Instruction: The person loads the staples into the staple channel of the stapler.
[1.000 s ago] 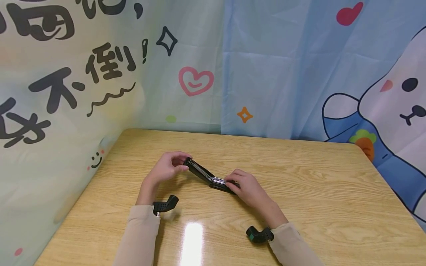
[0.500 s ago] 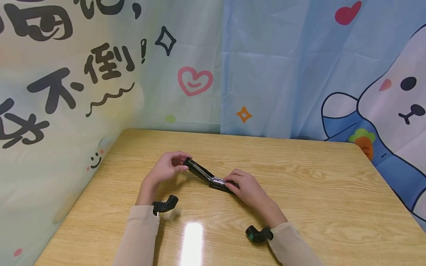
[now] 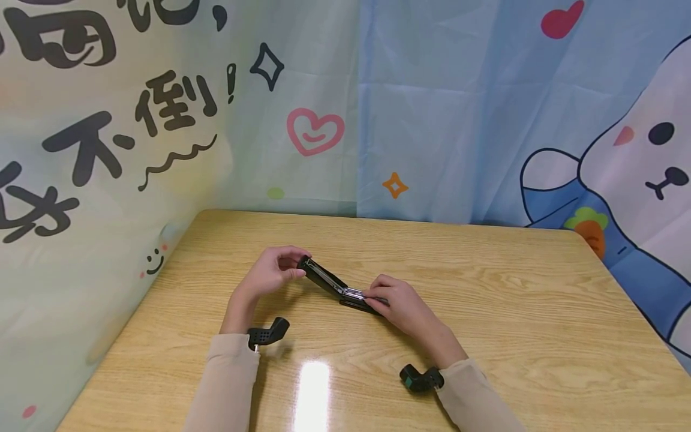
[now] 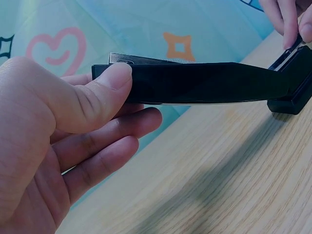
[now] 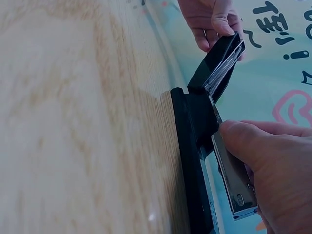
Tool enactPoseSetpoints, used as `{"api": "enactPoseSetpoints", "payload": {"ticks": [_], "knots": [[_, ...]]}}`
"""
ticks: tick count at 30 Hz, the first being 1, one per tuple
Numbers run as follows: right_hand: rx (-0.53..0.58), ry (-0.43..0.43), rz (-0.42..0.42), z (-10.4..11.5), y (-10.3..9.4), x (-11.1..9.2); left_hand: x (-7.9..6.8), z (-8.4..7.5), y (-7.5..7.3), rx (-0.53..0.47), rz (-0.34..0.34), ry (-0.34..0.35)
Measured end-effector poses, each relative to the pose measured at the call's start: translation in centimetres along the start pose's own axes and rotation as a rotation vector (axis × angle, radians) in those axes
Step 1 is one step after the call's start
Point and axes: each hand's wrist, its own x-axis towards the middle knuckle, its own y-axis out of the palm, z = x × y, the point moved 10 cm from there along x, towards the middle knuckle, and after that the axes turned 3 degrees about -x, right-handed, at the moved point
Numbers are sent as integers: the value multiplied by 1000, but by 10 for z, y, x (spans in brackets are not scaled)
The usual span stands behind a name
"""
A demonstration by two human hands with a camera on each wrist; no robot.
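Observation:
A black stapler (image 3: 324, 279) lies opened wide on the wooden table, its top cover swung up to the left. My left hand (image 3: 272, 270) pinches the far end of that cover (image 4: 195, 84) between thumb and index finger; the other fingers are loosely bent below it. Inside the cover, metal parts (image 5: 223, 68) show in the right wrist view. My right hand (image 3: 399, 303) holds the silvery staple magazine (image 5: 236, 178), thumb on its near side and fingers mostly hidden behind. The magazine is angled up from the black base (image 5: 187, 146), which rests on the table.
The light wood table (image 3: 513, 312) runs back to a printed cloth (image 3: 421, 108) with hearts and a cartoon animal. Black camera mounts (image 3: 421, 380) sit at both wrists, near the beige sleeves (image 3: 224, 378). A bright light reflection lies on the tabletop in front.

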Motion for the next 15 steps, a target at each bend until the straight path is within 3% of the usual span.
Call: {"api": "enactPoseSetpoints", "payload": {"ticks": [5,12,15], "knots": [[10,-25,-12,1,-1,0,1,3,0,18,-1,-4],[19,-23,-13,1,-2,-1,11,30,3,8,5,14],[25,6,-5,-2,-2,-2,11,29,4,-22,36,45]]}}
